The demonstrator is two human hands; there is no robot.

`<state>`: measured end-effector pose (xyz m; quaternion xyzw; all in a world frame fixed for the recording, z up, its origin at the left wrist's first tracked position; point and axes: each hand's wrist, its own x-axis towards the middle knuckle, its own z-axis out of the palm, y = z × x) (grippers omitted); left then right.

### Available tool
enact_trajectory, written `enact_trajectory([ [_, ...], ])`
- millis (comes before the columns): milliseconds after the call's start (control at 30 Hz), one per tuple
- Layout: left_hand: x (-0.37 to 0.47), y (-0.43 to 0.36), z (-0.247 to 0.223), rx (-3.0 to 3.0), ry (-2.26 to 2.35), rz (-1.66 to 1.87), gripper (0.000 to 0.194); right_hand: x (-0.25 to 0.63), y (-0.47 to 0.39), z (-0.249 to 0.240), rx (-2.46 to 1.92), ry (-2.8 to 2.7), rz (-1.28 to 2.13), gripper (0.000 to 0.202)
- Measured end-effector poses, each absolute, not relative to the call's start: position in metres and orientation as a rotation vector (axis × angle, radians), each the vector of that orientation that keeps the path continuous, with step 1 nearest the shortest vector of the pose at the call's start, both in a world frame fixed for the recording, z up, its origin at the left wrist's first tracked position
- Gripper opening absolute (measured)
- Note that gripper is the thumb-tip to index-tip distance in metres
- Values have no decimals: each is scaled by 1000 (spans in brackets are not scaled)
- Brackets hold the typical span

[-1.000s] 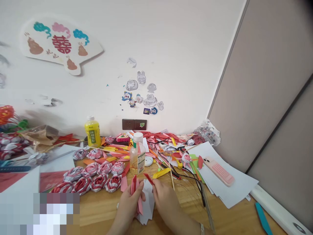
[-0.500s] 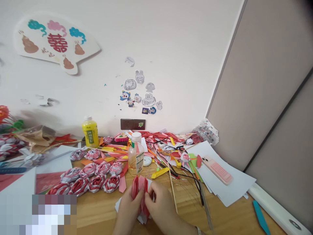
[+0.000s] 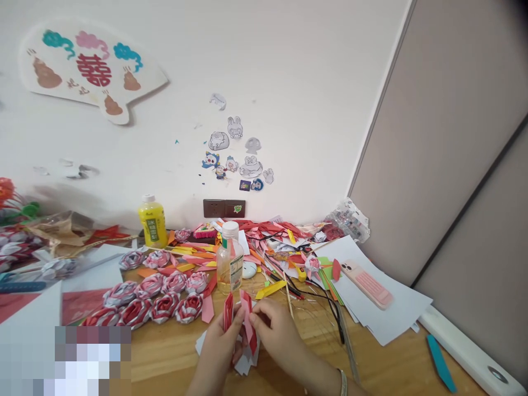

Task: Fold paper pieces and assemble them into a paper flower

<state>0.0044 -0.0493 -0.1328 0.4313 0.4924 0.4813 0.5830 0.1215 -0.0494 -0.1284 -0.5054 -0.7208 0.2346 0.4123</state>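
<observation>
My left hand [image 3: 220,342] is closed on a stack of folded red paper strips [image 3: 228,312] held upright near the table's front. Between the thumb and fingers of my right hand [image 3: 270,325] is a folded red and pink paper strip [image 3: 248,323], just right of the stack. Beneath both hands lie white paper pieces [image 3: 246,362], partly hidden by them. Past the hands stands a clear bottle [image 3: 230,263] with a white cap and some yellowish liquid. Several rolled paper roses [image 3: 165,307], red, pink and white, lie in rows to the left.
A yellow bottle [image 3: 151,223] stands at the back left. Loose coloured strips [image 3: 268,231] are heaped along the wall. On white sheets [image 3: 377,324] at the right rests a pink phone [image 3: 367,285]; black cables [image 3: 330,302] run beside them. A teal cutter-like object [image 3: 440,363] lies front right.
The red and pink strip in my right hand has come apart from the stack, leaving a gap. My right hand has turned slightly and shifted right.
</observation>
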Motion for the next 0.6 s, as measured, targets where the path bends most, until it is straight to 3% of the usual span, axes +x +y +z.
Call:
enact_trajectory([
  [500, 6, -56, -128, 1159, 1359, 1136, 36, 117, -57, -131, -1284, -2031, 36, 11],
  [600, 7, -53, -130, 1134, 1294, 1116, 38, 119, -57, -128, -1250, -2056, 95, 13],
])
